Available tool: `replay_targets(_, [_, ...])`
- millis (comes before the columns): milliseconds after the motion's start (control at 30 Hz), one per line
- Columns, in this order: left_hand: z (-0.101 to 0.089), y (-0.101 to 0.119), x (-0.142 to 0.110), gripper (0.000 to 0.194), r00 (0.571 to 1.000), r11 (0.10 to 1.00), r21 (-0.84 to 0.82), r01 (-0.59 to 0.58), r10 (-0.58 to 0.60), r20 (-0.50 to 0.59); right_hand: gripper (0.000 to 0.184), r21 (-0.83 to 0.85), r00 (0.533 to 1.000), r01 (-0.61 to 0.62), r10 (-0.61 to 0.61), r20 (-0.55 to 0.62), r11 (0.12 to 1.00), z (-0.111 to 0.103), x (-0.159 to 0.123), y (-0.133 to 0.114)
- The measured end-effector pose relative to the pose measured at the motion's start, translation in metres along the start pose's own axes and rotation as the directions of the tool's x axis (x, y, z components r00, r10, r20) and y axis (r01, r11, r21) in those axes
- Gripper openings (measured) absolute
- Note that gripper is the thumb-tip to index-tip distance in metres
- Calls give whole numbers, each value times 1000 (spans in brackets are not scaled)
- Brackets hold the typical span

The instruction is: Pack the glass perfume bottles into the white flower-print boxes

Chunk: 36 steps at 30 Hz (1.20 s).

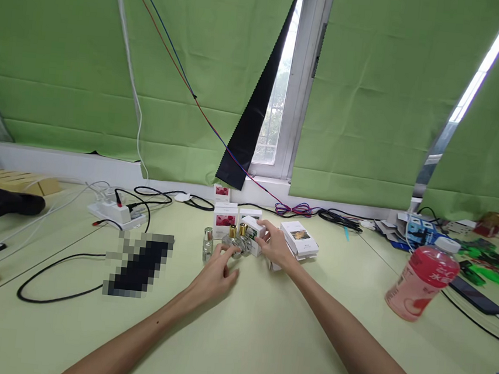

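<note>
Though small in view, right hand around a white box, left hand at glass bottles, its grip unclear

The left forearm, in the lower left of the frame, is bare along all that shows, slender and smooth in outline, narrowing toward the wrist. One small round spot marks it partway along. The right forearm, toward the lower right, is likewise bare and slim, tapering the same way. Near the frame's centre, the left grip and right grip are uncovered hands with slender fingers; nail details are too small to tell.
</note>
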<state>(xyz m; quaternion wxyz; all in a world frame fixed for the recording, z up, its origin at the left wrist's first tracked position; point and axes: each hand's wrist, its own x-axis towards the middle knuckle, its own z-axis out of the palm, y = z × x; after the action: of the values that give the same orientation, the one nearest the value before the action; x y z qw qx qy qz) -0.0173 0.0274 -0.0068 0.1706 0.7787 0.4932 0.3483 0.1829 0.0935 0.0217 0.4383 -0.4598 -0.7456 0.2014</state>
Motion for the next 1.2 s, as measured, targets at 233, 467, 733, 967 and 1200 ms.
replay_targets(233, [1, -1, -1, 26, 999, 999, 38, -37, 36, 41, 49, 20, 999, 15, -16, 43, 1000, 3, 10, 6])
replay_targets(467, [0, 2, -1, 20, 997, 997, 67, -46, 42, 63, 55, -71, 998, 55, -57, -25, 996, 11, 9, 10])
replay_targets(733, [0, 5, -1, 17, 997, 997, 43, -67, 66, 34, 65, -202, 987, 138, -152, -54, 970, 20, 10, 16])
replay_targets(967, [-4, 10, 0, 13, 991, 993, 40, -111, 113, -67, 74, -316, 980, 153, -184, -72, 936, 25, 12, 17])
replay_targets(1200, [-18, 21, 3, 17, 831, 979, 162, -122, 190, -523, 72, -336, 987, 107, -140, -76, 936, 27, 9, 13])
